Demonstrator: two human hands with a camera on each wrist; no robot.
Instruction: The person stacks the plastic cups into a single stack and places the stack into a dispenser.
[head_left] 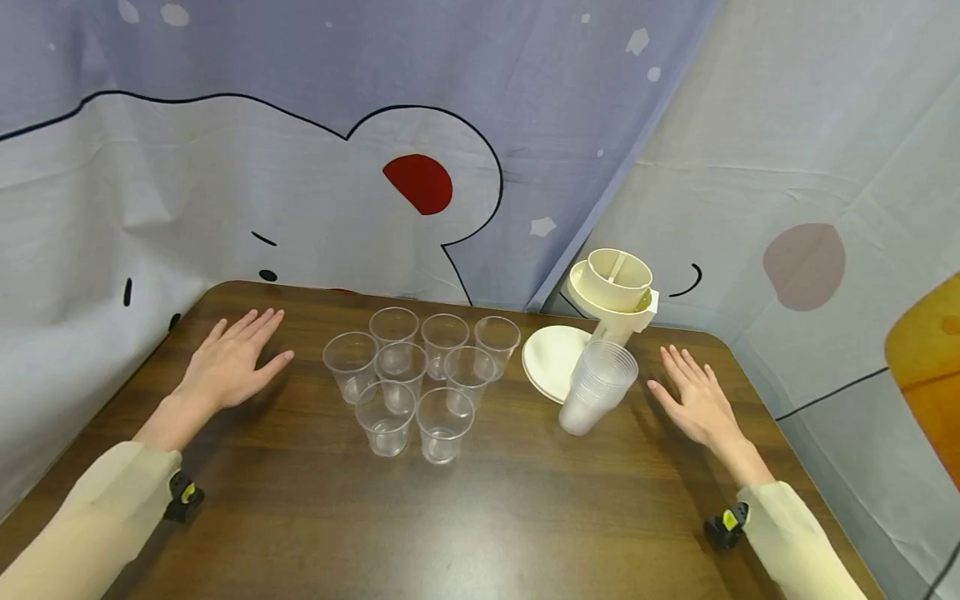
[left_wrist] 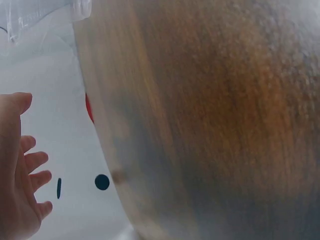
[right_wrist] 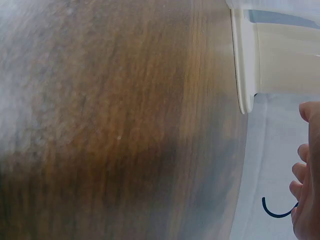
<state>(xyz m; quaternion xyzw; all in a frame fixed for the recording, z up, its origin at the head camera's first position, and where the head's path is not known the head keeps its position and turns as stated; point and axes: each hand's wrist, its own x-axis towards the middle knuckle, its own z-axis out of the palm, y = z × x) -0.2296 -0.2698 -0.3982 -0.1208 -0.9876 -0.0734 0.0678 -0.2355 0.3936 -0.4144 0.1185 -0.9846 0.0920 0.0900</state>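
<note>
My left hand [head_left: 232, 360] is flat with fingers spread, palm down over the left side of the table, and holds nothing. My right hand [head_left: 699, 402] is likewise stretched out on the right side, holding nothing. Between them, several clear plastic cups [head_left: 387, 429] stand upright, mouths up, in a close group left of centre. Nearest to the right hand is a leaning stack of nested clear cups [head_left: 594, 396]. It is beside a cream plastic stand [head_left: 615, 304] with a round base [head_left: 551, 367] and a ring-shaped top. The right wrist view shows part of the stand [right_wrist: 287, 57] close up.
A dark brown wooden table [head_left: 480, 533] carries everything. Its far edge meets a hanging cloth [head_left: 315, 208] printed with cartoon figures, which also runs along the right side [head_left: 810, 167]. Each wrist wears a black strapped device.
</note>
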